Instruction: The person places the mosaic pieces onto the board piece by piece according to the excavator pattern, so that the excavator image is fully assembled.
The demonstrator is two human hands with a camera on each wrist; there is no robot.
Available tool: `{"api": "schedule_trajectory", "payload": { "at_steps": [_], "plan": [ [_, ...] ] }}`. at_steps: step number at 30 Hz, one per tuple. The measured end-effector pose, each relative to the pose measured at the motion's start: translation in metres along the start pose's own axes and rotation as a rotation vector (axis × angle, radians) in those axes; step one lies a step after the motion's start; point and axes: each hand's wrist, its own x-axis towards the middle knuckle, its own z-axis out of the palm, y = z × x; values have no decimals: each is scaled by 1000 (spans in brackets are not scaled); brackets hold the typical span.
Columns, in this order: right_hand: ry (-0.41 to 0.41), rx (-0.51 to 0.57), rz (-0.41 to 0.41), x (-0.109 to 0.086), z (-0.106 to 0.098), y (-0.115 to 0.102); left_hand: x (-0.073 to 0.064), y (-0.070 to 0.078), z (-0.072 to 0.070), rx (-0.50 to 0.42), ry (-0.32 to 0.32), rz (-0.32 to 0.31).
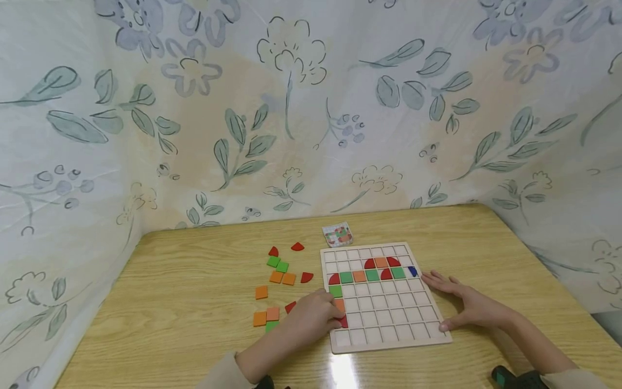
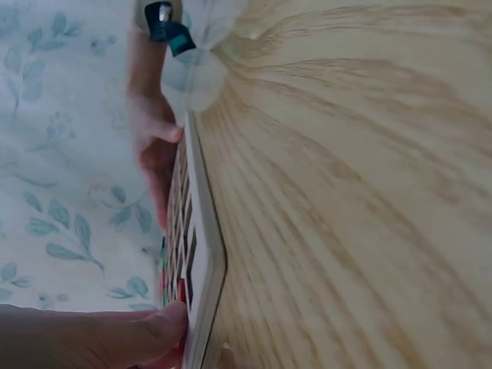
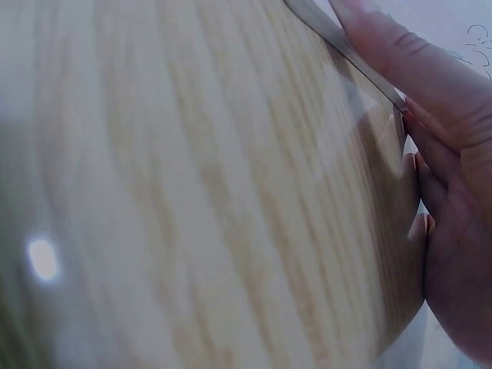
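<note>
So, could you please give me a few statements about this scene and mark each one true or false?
1. The right hand touches the board's right edge. True.
2. The printed card lies on the board's grid. False: the card lies beyond the board's far edge.
3. A blue piece sits in the board's rightmost column. True.
4. The left hand holds a green square. False: it is at a red piece in the leftmost column.
5. Loose orange squares lie left of the board. True.

The left hand pinches a red tile at the left column of a pale gridded board the right hand touches.
</note>
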Motion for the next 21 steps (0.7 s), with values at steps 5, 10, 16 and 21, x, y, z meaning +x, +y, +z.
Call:
{"api": "schedule_trajectory", "payload": {
  "at_steps": [5,10,16,21],
  "plan": [
    [2,7,8,0,-1,-1,2,0,1,0,-10,-22],
    [-1,13,11,0,-2,-2,1,-1,2,5,-11,-26],
    [2,18,-7,0,-2,-3,-1,-5,2,-40,2,-47],
    [7,9,-32,-1,-1,-4,-4,-24,-8,-193,42,-194]
  ]
}}
